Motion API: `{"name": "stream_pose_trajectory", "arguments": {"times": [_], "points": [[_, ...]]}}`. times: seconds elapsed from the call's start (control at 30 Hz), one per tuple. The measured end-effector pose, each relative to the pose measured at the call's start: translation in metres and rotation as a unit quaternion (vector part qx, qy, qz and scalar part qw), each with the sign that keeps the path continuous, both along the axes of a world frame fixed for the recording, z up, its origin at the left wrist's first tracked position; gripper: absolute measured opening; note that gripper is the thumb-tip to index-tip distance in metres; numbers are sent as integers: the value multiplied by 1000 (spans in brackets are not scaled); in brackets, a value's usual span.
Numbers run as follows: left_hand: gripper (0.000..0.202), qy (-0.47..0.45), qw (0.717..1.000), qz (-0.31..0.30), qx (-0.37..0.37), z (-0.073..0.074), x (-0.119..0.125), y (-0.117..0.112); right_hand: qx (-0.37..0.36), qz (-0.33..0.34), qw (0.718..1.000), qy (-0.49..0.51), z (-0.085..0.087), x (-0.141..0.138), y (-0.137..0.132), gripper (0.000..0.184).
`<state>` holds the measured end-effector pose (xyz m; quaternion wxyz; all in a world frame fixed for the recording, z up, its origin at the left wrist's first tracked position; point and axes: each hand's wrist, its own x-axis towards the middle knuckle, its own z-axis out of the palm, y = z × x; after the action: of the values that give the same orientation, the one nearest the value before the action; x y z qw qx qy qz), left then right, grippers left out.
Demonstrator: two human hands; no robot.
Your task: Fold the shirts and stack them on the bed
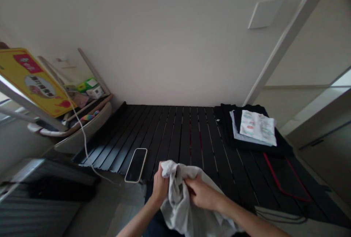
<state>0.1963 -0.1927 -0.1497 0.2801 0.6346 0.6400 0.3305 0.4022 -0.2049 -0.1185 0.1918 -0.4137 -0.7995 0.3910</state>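
A light grey piece of clothing point(189, 207) hangs bunched between my two hands, over the near edge of the black slatted table point(175, 131). My left hand point(159, 186) is closed around its gathered left edge. On the other side, my right hand point(200, 192) grips the fabric, its fingers curled into a fold. The kind of garment cannot be made out, since it is crumpled and its lower part drops out of view. To the left of my left hand lies a phone point(136, 165) with a pale case, its screen dark.
Folded clothes point(257, 125) are stacked at the table's right end, a white printed one on top. Nearer lies a dark, red-edged flat object point(287, 178). At left stand a shelf tray point(82, 134) with small boxes, a yellow sign point(35, 80) and a hanging white cable point(85, 145).
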Motion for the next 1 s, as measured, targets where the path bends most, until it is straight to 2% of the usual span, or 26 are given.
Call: {"name": "stream_pose_trajectory", "arguments": {"times": [0.03, 0.13, 0.17, 0.23, 0.3, 0.33, 0.4, 0.47, 0.53, 0.57, 0.6, 0.63, 0.73, 0.77, 0.83, 0.9, 1.0], "points": [[25, 5, 999, 19, -31, 3, 0, 8, -27, -32, 999, 21, 3, 2, 3, 18], [25, 67, 990, 66, -107, 17, 9, 36, -93, -94, 987, 93, 17, 12, 20, 18], [25, 95, 985, 71, -125, 21, 15, 45, -105, -88, 984, 114, 22, 15, 24, 25], [24, 144, 976, 74, -147, 28, 28, 58, -105, -48, 988, 104, 25, 16, 27, 59], [23, 166, 972, 71, -153, 32, 40, 67, -66, -29, 997, 23, 21, 13, 24, 91], [24, 166, 972, 68, -151, 33, 45, 70, -37, -44, 998, -18, 17, 11, 22, 93], [25, 155, 976, 63, -137, 36, 52, 78, 7, -102, 994, -48, 8, 11, 24, 70], [26, 141, 982, 68, -109, 44, 54, 90, 10, -149, 989, 9, 4, 20, 40, 37], [25, 115, 988, 79, -65, 57, 52, 110, 4, -186, 978, 95, 5, 39, 70, 19], [25, 97, 991, 80, -39, 65, 50, 122, 20, -218, 967, 128, 8, 51, 89, 18], [25, 76, 994, 77, -10, 73, 48, 136, 53, -286, 946, 142, 11, 65, 108, 21], [26, 56, 996, 71, 19, 80, 46, 150, 87, -369, 913, 149, 13, 77, 127, 27], [32, 43, 992, 66, 103, 91, 45, 182, 120, -461, 868, 137, 13, 103, 164, 44], [36, 57, 989, 66, 122, 89, 46, 187, 123, -473, 862, 132, 10, 104, 168, 48], [42, 102, 985, 46, 134, 76, 53, 183, 142, -469, 865, 108, -2, 97, 162, 54], [43, 147, 983, -14, 110, 53, 64, 163, 183, -417, 889, 44, -18, 78, 144, 57], [43, 197, 973, -109, 55, 14, 82, 121, 231, -309, 916, -109, -46, 49, 113, 59]]}}
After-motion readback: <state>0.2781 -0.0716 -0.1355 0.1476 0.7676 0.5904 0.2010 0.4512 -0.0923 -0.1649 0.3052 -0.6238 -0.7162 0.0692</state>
